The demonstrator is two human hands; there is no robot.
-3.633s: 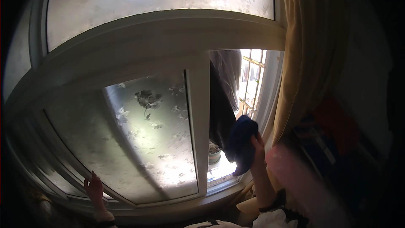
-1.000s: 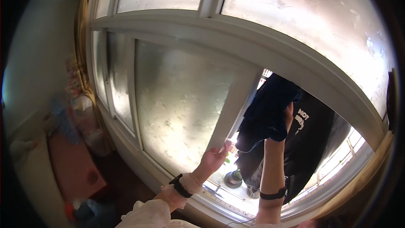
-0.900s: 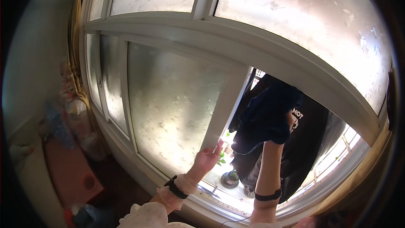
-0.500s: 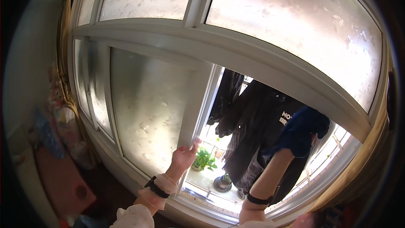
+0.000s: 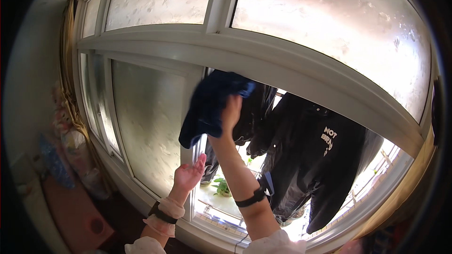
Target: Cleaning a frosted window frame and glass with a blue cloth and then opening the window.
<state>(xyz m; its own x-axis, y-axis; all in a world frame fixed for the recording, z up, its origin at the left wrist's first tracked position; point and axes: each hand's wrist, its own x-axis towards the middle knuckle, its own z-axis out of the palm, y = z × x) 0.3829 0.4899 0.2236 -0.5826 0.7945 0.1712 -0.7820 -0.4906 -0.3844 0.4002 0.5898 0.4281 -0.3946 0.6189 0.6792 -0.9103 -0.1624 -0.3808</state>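
A dark blue cloth [image 5: 203, 106] hangs bunched in my right hand [image 5: 230, 115], which is raised at the upper left corner of the window opening. The cloth lies over the edge of the frosted sliding pane [image 5: 146, 122] and hides the top of that edge; whether it touches the frame I cannot tell. Lower down, my left hand [image 5: 189, 174] is beside the pane's right edge, palm turned up and fingers stretched out, holding nothing. My right forearm crosses the opening in front of the black clothes outside.
Through the opening hang a black jacket [image 5: 306, 150] and another dark garment [image 5: 252, 117]. A green potted plant [image 5: 222, 187] stands below them. Frosted panes [image 5: 329, 14] fill the top. A tan curtain [image 5: 395, 197] hangs right, and a pink box-like thing [image 5: 70, 207] lies lower left.
My right hand has swept the blue cloth from the right side of the opening to its upper left. The sliding pane's edge and my left hand have shifted left, and the opening looks wider.
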